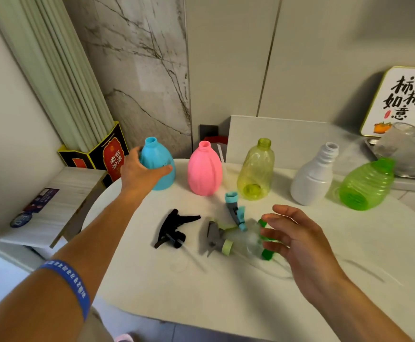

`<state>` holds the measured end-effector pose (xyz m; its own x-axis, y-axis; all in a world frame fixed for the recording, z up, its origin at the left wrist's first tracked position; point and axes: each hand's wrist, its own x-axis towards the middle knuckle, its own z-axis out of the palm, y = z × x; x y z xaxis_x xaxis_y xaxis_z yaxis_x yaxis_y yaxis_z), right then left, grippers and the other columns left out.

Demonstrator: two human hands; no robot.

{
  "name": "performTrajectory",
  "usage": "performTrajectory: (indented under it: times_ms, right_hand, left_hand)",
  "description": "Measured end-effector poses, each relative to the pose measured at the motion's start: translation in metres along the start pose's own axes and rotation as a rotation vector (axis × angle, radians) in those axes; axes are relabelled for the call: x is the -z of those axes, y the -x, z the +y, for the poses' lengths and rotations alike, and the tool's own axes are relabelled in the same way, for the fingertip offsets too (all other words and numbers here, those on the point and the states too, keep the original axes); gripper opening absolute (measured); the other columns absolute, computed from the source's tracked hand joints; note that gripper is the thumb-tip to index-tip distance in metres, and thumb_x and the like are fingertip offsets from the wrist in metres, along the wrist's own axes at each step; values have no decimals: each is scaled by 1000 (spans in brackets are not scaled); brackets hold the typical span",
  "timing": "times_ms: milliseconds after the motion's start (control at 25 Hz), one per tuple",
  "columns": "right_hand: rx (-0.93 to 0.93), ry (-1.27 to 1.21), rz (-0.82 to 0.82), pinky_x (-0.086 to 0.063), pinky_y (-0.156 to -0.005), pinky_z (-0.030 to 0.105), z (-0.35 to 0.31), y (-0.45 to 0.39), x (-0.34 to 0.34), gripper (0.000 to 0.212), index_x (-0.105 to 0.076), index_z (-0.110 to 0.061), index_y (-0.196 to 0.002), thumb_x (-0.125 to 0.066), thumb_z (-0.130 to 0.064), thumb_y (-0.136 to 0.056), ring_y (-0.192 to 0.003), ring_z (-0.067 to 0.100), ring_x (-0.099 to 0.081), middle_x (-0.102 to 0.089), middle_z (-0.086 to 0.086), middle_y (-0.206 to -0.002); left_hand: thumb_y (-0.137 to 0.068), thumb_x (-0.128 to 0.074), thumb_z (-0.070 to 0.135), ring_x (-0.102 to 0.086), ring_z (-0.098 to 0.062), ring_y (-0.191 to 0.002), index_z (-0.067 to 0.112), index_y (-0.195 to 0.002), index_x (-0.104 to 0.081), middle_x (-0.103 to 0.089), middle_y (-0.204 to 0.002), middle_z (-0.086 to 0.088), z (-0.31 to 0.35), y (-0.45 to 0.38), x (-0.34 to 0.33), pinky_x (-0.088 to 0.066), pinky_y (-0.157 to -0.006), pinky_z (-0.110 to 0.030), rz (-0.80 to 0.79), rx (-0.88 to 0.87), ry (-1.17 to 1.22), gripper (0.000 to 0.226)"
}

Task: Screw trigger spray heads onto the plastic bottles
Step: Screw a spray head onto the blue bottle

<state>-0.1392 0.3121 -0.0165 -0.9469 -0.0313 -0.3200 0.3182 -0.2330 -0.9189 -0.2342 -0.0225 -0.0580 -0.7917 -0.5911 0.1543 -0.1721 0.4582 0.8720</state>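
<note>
On the white counter [201, 292], nothing is looking screwed on yet: five bottles are standing in a row with bare threaded necks, blue bottle [158, 166], pink bottle [204, 169], clear yellow bottle [256, 171], white bottle [312, 178] and ribbed green bottle [367, 186]. The left hand [139, 169] is wrapping around the blue one's smooth rounded flank. The right hand [298, 243] is hovering open-fingered, holding nothing, above loose trigger heads: black head [174, 229], grey-and-lime head [217, 239], blue-collared head [236, 211], green collar [267, 253] partly hidden. All five seem left to do.
</note>
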Motion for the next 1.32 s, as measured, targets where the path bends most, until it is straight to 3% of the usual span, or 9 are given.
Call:
performTrajectory:
  times_ms: [200,320,440,520,720,840,1000,1160,1320]
  right_hand:
    - [188,292,-31,-52,-54,25,-4,-4,3,21,-70,-21,-81,-68,0,-86,-65,19,-66,-74,10,-84]
    - [320,537,13,-52,-58,27,2,-9,3,24,-67,-30,-80,-69,-7,-86,-62,13,-64,-72,-4,-83]
    - [575,954,94,-47,-55,23,8,-20,1,20,-58,-33,-91,-70,-17,-86,-63,10,-62,-68,-16,-93]
    - [700,1229,118,-47,-59,28,8,-32,-6,21,-57,-28,-107,-67,-24,-89,-73,15,-62,-68,-10,-102]
    - [727,1624,-105,-49,-76,35,25,-57,-33,33,-56,-22,-124,-56,-27,-92,-102,25,-57,-63,1,-121]
    - [633,1652,-127,-47,-81,37,29,-68,-40,35,-55,-22,-124,-54,-21,-89,-104,27,-56,-63,3,-120]
    - [523,1631,-195,-44,-71,34,24,-81,-33,39,-51,-24,-120,-58,-17,-83,-98,29,-61,-67,3,-115]
    - [654,1588,-216,-41,-65,34,21,-81,-30,31,-54,-23,-107,-64,-18,-79,-89,26,-60,-69,1,-104]
    - [711,1255,-265,-45,-64,24,18,-64,-21,34,-55,-31,-102,-70,-15,-77,-83,10,-58,-67,-11,-98]
  left_hand:
    - [-57,-91,39,-56,-23,-110,23,-131,-46,-57,-120,-1,4,8,8,-54,-89,-46,-9,9,-1,88]
    - [-56,-91,37,-57,-19,-106,24,-128,-46,-55,-114,5,13,10,19,-55,-83,-41,27,-37,58,86]
    - [-55,-91,36,-58,-16,-105,26,-125,-46,-55,-114,6,22,16,34,-51,-70,-26,38,-67,119,84]
    - [-55,-92,34,-59,-15,-104,29,-121,-45,-57,-115,5,28,25,43,-50,-66,-21,4,-92,165,81]
    - [-53,-93,32,-63,-8,-96,34,-112,-47,-60,-108,7,38,52,60,-54,-62,-15,-89,-149,203,75]
    - [-51,-90,40,-62,-14,-97,35,-114,-47,-60,-109,6,31,60,68,-57,-72,-31,-165,-159,-11,77]
    - [-55,-87,49,-59,-18,-99,33,-120,-46,-59,-109,7,14,58,75,-47,-67,-29,-214,-89,-300,78]
    - [-51,-92,45,-56,-18,-103,31,-129,-44,-55,-106,9,0,60,71,-55,-76,-36,-278,-21,-238,93]
    - [-53,-95,29,-56,-18,-108,36,-125,-38,-53,-113,8,-8,63,65,-58,-77,-36,-330,54,24,92]
